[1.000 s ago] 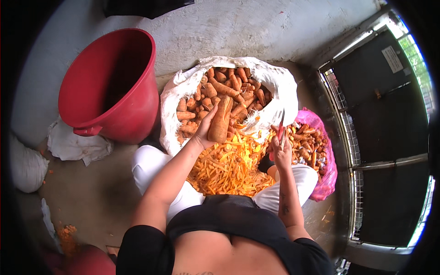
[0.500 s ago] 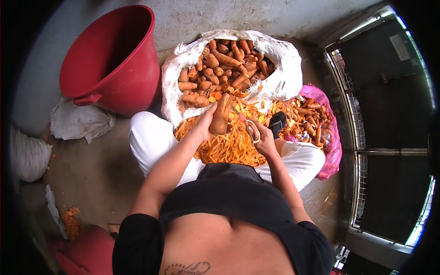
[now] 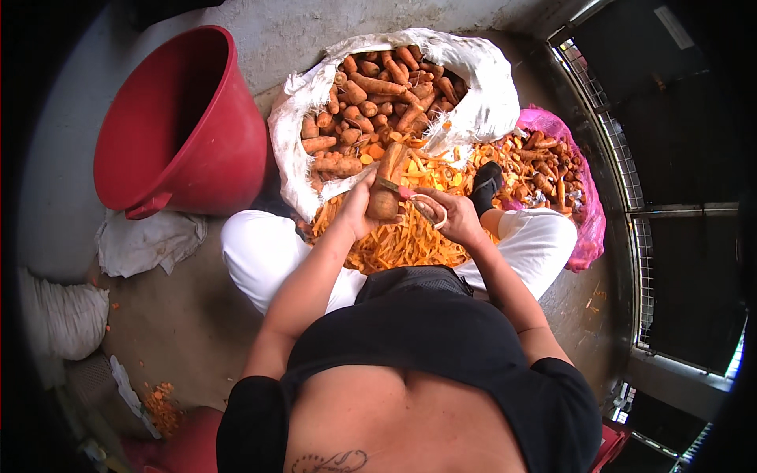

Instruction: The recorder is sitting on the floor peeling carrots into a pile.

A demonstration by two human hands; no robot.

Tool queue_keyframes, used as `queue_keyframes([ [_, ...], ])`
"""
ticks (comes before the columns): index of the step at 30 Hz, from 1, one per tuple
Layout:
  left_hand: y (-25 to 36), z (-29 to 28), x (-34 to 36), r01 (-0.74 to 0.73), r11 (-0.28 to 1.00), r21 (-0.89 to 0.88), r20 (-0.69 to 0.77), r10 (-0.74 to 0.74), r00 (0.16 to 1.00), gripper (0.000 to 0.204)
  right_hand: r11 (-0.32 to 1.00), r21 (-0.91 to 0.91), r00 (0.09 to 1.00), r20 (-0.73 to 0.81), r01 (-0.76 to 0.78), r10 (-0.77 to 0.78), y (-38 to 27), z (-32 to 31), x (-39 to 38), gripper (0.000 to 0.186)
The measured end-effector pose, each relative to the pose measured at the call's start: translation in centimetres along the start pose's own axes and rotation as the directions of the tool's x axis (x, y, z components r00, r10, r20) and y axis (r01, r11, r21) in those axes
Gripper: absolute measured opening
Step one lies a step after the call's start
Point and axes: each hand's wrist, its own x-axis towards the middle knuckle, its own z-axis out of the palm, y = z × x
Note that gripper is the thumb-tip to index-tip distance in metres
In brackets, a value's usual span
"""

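My left hand (image 3: 359,206) is closed around a large carrot (image 3: 383,203), held upright above a heap of orange peelings (image 3: 386,246) between my legs. My right hand (image 3: 457,218) grips a tool (image 3: 404,191) with a red part and a pale looped piece; its narrow front end lies against the carrot. Behind them an open white woven sack (image 3: 300,102) holds many unpeeled carrots (image 3: 367,85). To the right, a pink bag (image 3: 587,236) holds carrot ends and scraps.
A large red tub (image 3: 177,134) stands at the left on a white cloth (image 3: 150,244). Another pale sack (image 3: 67,315) and orange scraps (image 3: 162,406) lie at the lower left. Dark barred panels (image 3: 686,268) line the right side, and a wall (image 3: 268,39) is behind.
My right hand has moved left and down with the tool, which was apart from the carrot and now rests against it. The view has shifted as well.
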Motion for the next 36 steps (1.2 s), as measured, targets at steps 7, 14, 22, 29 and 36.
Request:
queue_keyframes([
  [7, 0.2, -0.6, 0.4, -0.1, 0.994, 0.033, -0.026, 0.101, 0.995, 0.042, 1.0, -0.005, 0.999, 0.04, 0.018, -0.017, -0.1, 0.4, 0.3, 0.028],
  [14, 0.1, -0.3, 0.1, -0.104, 0.99, 0.09, -0.005, 0.105, 0.994, 0.046, 0.998, -0.056, 0.999, 0.024, 0.029, -0.028, -0.2, 0.1, 0.2, 0.028],
  [22, -0.3, -0.3, -0.2, -0.028, 0.984, 0.174, -0.052, 0.037, 0.998, 0.046, 0.985, -0.163, 0.996, -0.045, 0.063, -0.071, 0.6, 0.3, 0.3, 0.029],
  [29, -1.4, 0.3, -1.3, -0.034, 0.984, 0.173, -0.001, 0.034, 0.999, 0.042, 0.919, -0.121, 0.926, -0.106, -0.374, 0.363, 6.7, 0.1, 1.4, 0.044],
  [36, -0.9, -1.0, -0.4, -0.124, 0.9, 0.418, -0.098, 0.181, 0.979, 0.048, 0.693, 0.418, 0.796, 0.144, -0.587, 0.588, 12.9, -1.9, 1.3, 0.045],
])
